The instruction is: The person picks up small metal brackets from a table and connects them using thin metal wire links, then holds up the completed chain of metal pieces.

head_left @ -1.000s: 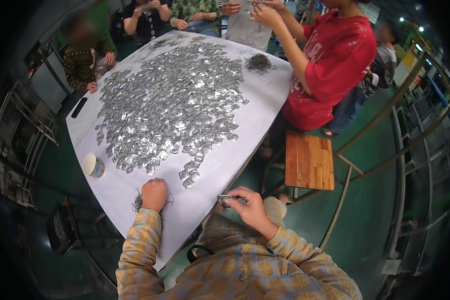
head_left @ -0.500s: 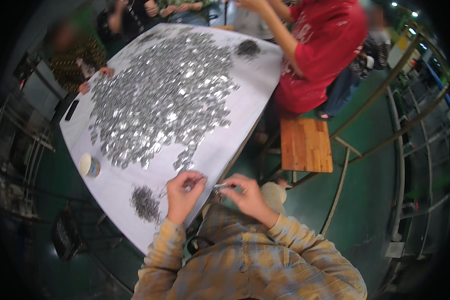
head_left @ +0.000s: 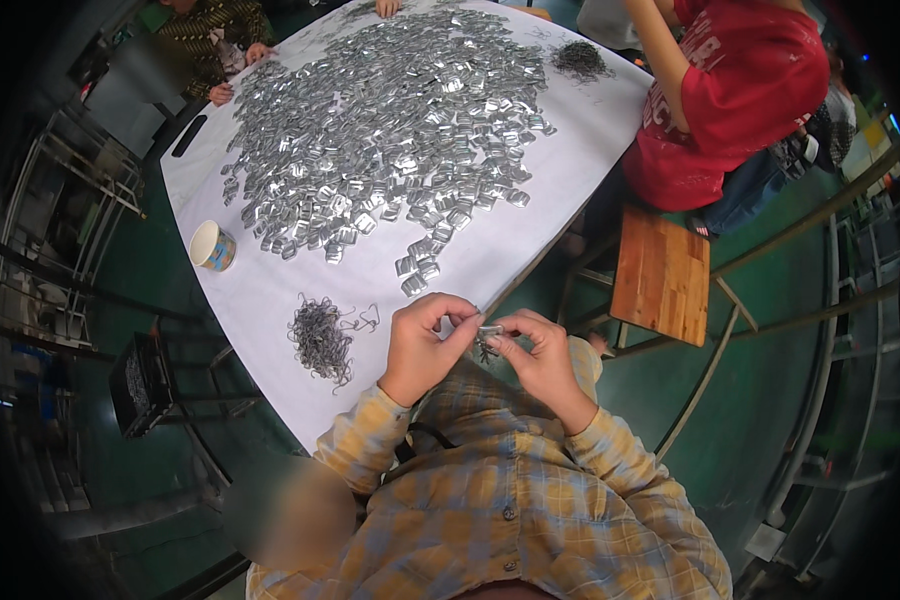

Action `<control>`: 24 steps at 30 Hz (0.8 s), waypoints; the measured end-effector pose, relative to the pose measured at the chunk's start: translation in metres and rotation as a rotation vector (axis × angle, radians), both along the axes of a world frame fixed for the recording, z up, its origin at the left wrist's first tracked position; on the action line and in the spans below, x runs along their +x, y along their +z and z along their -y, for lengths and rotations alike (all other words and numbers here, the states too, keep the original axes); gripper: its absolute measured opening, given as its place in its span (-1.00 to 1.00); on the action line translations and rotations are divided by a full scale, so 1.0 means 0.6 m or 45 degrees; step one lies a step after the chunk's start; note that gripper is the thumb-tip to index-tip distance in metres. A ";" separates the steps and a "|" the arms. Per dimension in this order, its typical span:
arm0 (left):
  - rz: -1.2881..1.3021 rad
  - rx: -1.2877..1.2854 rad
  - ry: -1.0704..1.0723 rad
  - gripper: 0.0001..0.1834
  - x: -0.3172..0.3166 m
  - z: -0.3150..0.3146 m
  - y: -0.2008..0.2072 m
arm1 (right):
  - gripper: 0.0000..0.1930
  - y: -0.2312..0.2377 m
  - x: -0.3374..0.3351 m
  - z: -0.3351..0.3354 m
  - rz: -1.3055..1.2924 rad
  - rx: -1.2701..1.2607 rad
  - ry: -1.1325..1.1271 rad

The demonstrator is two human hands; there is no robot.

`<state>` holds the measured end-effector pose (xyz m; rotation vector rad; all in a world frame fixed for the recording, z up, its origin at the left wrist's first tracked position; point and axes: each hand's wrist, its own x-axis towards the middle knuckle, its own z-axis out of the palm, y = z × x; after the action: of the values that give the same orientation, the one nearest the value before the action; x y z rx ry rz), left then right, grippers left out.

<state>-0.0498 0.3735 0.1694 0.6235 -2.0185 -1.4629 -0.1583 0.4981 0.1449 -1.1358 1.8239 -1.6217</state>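
Above my lap, at the table's near edge, both hands are brought together. My right hand (head_left: 538, 358) pinches a small silver metal piece (head_left: 490, 331) between thumb and fingers. Close to its left end, my left hand (head_left: 425, 345) has thumb and forefinger pressed together; what they hold is too small to make out. Below the piece hang some thin dark bits, blurred. Left of my left hand lies a pile of dark bent wire hooks (head_left: 320, 342), with a few strays beside it. A large spread of flat silver metal pieces (head_left: 370, 150) covers much of the table.
The white-covered table (head_left: 270, 300) carries a paper cup (head_left: 213, 247), a black oblong object (head_left: 189, 136) and another dark wire pile (head_left: 582, 60). A person in red (head_left: 730, 100) stands at right, near a wooden stool (head_left: 660, 265). Another person's hands (head_left: 240, 75) rest at the far left edge.
The view has shifted, so the table sits higher and further right. My hands have come closer together, the left now meeting the silver piece in the right.
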 end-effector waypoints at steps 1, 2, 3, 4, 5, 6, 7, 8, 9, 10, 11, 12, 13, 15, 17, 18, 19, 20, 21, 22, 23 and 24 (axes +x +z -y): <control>-0.035 -0.093 -0.014 -0.94 -0.002 -0.002 -0.003 | -0.90 -0.001 -0.001 0.001 -0.008 -0.001 -0.008; -0.068 -0.188 -0.028 -0.95 -0.002 -0.002 -0.005 | -0.89 -0.003 -0.001 0.002 -0.014 -0.003 -0.016; -0.066 -0.186 -0.021 -0.95 0.000 -0.002 -0.007 | -0.89 -0.003 -0.002 0.003 -0.012 -0.001 -0.008; -0.058 -0.211 -0.022 -0.95 0.003 -0.002 -0.008 | -0.89 -0.003 -0.002 0.003 -0.039 0.029 -0.010; -0.050 -0.241 -0.019 -0.95 0.007 -0.001 -0.009 | -0.89 -0.003 -0.002 0.006 -0.066 0.054 -0.007; -0.047 -0.244 -0.004 -0.95 0.011 0.000 -0.010 | -0.89 -0.003 -0.002 0.007 -0.064 0.051 0.008; -0.054 -0.189 -0.021 -0.94 0.015 -0.001 -0.012 | -0.88 -0.004 -0.001 0.007 -0.066 0.049 0.022; -0.064 -0.137 -0.038 -0.93 0.018 -0.002 -0.012 | -0.87 -0.004 -0.003 0.008 -0.069 0.045 0.035; -0.063 -0.142 -0.019 -0.93 0.023 -0.003 -0.016 | -0.87 -0.007 -0.008 0.009 -0.069 0.040 0.054; -0.058 -0.084 -0.027 -0.93 0.029 -0.004 -0.024 | -0.86 -0.015 -0.014 0.011 -0.079 -0.004 0.150; -0.057 -0.023 -0.046 -0.92 0.031 -0.006 -0.032 | -0.85 -0.021 -0.021 0.013 -0.092 -0.044 0.235; -0.049 -0.002 -0.041 -0.93 0.034 -0.009 -0.037 | -0.85 -0.026 -0.027 0.018 -0.093 -0.046 0.245; -0.051 -0.004 -0.030 -0.93 0.037 -0.010 -0.041 | -0.85 -0.032 -0.035 0.026 -0.019 -0.004 0.173; -0.045 -0.024 -0.016 -0.90 0.043 -0.013 -0.047 | -0.85 -0.052 -0.043 0.054 0.055 0.041 0.115; -0.040 -0.008 -0.005 -0.91 0.047 -0.017 -0.047 | -0.83 -0.072 -0.041 0.099 -0.256 0.133 0.049; -0.037 0.004 -0.008 -0.92 0.048 -0.019 -0.046 | -0.78 -0.072 -0.039 0.120 -0.429 0.237 0.072; -0.040 0.004 -0.003 -0.92 0.048 -0.021 -0.046 | -0.78 -0.081 -0.039 0.140 -0.432 0.236 0.076; -0.022 -0.006 0.001 -0.92 0.050 -0.022 -0.045 | -0.76 -0.097 -0.037 0.163 -0.616 0.171 0.111; -0.007 -0.014 -0.001 -0.91 0.051 -0.023 -0.044 | -0.73 -0.106 -0.036 0.181 -0.804 0.106 0.139; -0.008 -0.018 0.005 -0.91 0.051 -0.024 -0.044 | -0.73 -0.111 -0.037 0.195 -0.805 0.100 0.144; 0.000 -0.019 0.005 -0.91 0.053 -0.025 -0.044 | -0.72 -0.115 -0.036 0.208 -0.841 0.235 0.156; 0.008 -0.019 0.004 -0.91 0.054 -0.025 -0.044 | -0.71 -0.117 -0.035 0.216 -0.877 0.370 0.166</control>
<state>-0.0174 0.3887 0.1428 0.6253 -2.0302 -1.4446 -0.1796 0.3683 0.0750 -1.7637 2.2289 -0.8946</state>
